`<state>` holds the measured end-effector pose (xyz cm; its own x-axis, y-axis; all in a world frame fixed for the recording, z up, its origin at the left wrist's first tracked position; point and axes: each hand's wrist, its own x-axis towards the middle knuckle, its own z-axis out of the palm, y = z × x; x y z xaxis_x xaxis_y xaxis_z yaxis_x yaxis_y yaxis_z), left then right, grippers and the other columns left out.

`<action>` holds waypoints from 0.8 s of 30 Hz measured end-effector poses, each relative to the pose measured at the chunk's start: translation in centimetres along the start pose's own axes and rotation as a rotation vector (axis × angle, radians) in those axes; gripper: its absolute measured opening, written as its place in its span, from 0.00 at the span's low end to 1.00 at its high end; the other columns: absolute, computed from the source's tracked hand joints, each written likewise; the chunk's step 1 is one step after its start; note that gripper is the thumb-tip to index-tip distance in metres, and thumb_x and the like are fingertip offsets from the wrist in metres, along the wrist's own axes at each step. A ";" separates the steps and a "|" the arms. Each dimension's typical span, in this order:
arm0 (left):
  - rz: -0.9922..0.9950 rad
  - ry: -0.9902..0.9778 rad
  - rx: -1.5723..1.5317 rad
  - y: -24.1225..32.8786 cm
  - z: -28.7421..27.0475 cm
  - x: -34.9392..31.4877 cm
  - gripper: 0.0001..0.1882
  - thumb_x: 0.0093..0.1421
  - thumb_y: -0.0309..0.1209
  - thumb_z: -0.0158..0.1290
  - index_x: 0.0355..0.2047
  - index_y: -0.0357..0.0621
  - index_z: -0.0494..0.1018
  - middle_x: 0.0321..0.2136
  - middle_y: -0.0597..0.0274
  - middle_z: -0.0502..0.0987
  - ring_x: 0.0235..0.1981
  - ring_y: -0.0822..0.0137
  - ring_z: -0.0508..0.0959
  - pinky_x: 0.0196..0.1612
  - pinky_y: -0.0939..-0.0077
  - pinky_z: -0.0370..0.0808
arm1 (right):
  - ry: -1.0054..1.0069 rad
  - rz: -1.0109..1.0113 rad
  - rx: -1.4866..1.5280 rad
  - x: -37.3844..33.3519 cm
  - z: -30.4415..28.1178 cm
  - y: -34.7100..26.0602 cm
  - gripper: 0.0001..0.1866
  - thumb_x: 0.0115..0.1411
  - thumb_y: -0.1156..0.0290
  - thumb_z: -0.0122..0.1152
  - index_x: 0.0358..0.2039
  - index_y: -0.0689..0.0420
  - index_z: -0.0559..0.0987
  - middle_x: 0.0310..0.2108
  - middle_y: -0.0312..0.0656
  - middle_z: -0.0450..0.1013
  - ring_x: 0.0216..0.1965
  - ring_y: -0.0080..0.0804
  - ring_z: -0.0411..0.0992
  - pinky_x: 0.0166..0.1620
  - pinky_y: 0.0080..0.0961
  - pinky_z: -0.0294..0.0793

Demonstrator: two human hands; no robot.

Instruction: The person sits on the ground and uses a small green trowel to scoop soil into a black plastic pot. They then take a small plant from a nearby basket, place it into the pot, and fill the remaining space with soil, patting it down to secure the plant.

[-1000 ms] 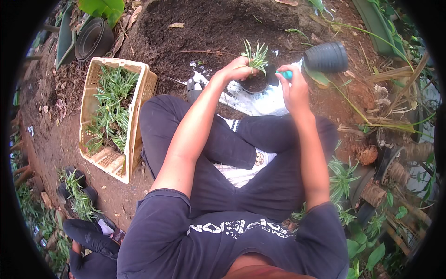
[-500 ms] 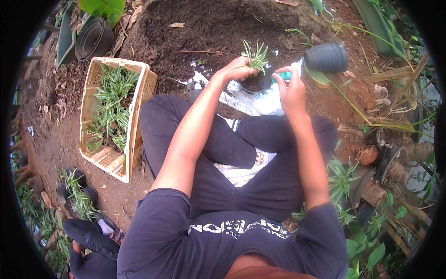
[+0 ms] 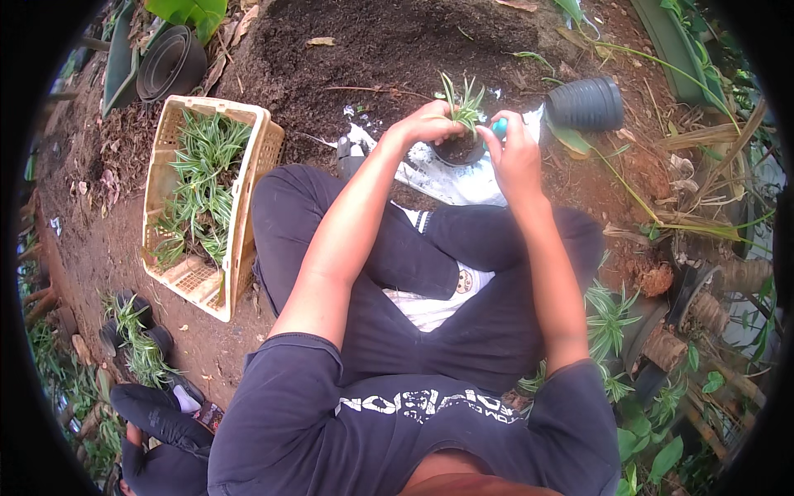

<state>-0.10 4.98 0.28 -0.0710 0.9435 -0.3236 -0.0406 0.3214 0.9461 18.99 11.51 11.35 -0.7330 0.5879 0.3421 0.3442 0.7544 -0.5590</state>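
A small spider plant (image 3: 466,106) with green and white striped leaves stands in a dark pot (image 3: 457,160) of soil. My left hand (image 3: 430,124) is closed round the base of the plant at the pot's left rim. My right hand (image 3: 514,149) grips the teal handle (image 3: 499,127) of a small hand tool at the pot's right side; the tool's working end is hidden now. Under the pot lies a white plastic sack (image 3: 467,187) dusted with soil.
An empty black pot (image 3: 584,104) lies tipped to the right. A cream crate (image 3: 256,207) of spider plants stands at left, with potted ones (image 3: 142,339) below. Loose dark soil (image 3: 364,50) spreads ahead. Another person's leg (image 3: 157,413) shows at lower left.
My right hand has turned the tool, so its teal handle now stands more upright and its dark blade no longer shows. The plant and my left hand have shifted slightly right.
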 end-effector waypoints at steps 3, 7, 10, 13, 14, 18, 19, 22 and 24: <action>-0.007 0.035 0.020 0.3 0.0 -0.3 0.11 0.63 0.34 0.58 0.43 0.46 0.81 0.24 0.75 0.74 0.21 0.81 0.69 0.24 0.80 0.66 | 0.053 0.051 0.045 0.0 -1.1 -0.7 0.17 0.63 0.67 0.71 0.44 0.60 0.74 0.31 0.51 0.76 0.31 0.53 0.77 0.34 0.43 0.74; -0.029 0.033 0.024 0.1 0.1 0.1 0.10 0.63 0.34 0.58 0.43 0.47 0.81 0.24 0.76 0.74 0.21 0.81 0.69 0.24 0.80 0.66 | 0.036 0.103 0.181 -0.7 -0.2 -0.7 0.16 0.63 0.68 0.71 0.45 0.60 0.74 0.30 0.51 0.76 0.28 0.49 0.78 0.31 0.41 0.74; -0.038 0.007 0.040 0.5 0.1 -0.1 0.10 0.63 0.34 0.58 0.43 0.47 0.81 0.24 0.76 0.75 0.21 0.81 0.69 0.24 0.80 0.66 | 0.030 0.101 0.140 -0.8 -0.4 -0.2 0.16 0.64 0.68 0.71 0.45 0.60 0.74 0.28 0.49 0.77 0.26 0.46 0.78 0.30 0.39 0.74; -0.008 0.027 0.013 -0.5 -0.1 0.2 0.10 0.62 0.33 0.59 0.43 0.47 0.81 0.24 0.75 0.75 0.21 0.81 0.69 0.24 0.80 0.66 | 0.034 0.102 0.153 -1.0 -0.1 -0.3 0.16 0.64 0.68 0.71 0.45 0.59 0.74 0.28 0.49 0.77 0.27 0.46 0.79 0.30 0.38 0.75; -0.015 0.022 0.033 -0.3 0.0 0.3 0.11 0.62 0.33 0.59 0.43 0.46 0.81 0.24 0.75 0.75 0.21 0.81 0.69 0.24 0.80 0.66 | 0.018 0.106 0.167 -1.0 0.2 0.0 0.16 0.64 0.68 0.71 0.45 0.59 0.74 0.28 0.49 0.77 0.27 0.46 0.79 0.30 0.38 0.75; -0.020 0.023 0.059 0.4 0.1 -0.3 0.12 0.62 0.32 0.59 0.45 0.46 0.81 0.24 0.74 0.76 0.21 0.81 0.70 0.24 0.79 0.67 | 0.125 0.103 0.142 -0.8 -2.0 -0.3 0.14 0.65 0.67 0.70 0.44 0.59 0.74 0.30 0.49 0.78 0.27 0.44 0.79 0.30 0.37 0.75; -0.016 0.028 0.051 0.6 0.1 -0.5 0.12 0.61 0.32 0.59 0.45 0.46 0.81 0.24 0.74 0.76 0.21 0.80 0.70 0.24 0.80 0.67 | 0.162 0.128 0.195 -0.8 -2.1 0.4 0.13 0.66 0.67 0.68 0.43 0.59 0.74 0.30 0.48 0.79 0.27 0.42 0.80 0.30 0.35 0.76; -0.019 0.024 0.078 0.5 0.2 -0.5 0.15 0.61 0.31 0.59 0.48 0.46 0.81 0.25 0.74 0.77 0.23 0.82 0.70 0.25 0.80 0.67 | 0.031 0.146 0.172 -0.8 -2.5 0.7 0.12 0.66 0.68 0.68 0.43 0.59 0.75 0.29 0.47 0.79 0.28 0.41 0.80 0.31 0.35 0.76; 0.068 0.020 0.064 0.8 0.8 -0.8 0.17 0.59 0.32 0.61 0.49 0.44 0.80 0.27 0.72 0.79 0.27 0.79 0.74 0.30 0.78 0.71 | 0.033 0.164 0.172 -1.3 -2.0 2.7 0.13 0.66 0.68 0.68 0.44 0.59 0.75 0.28 0.46 0.79 0.30 0.40 0.81 0.33 0.35 0.77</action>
<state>0.70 4.51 1.35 -0.0915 0.9618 -0.2581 0.0288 0.2616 0.9647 22.02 13.36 10.97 -0.6553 0.7096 0.2591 0.3498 0.5890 -0.7285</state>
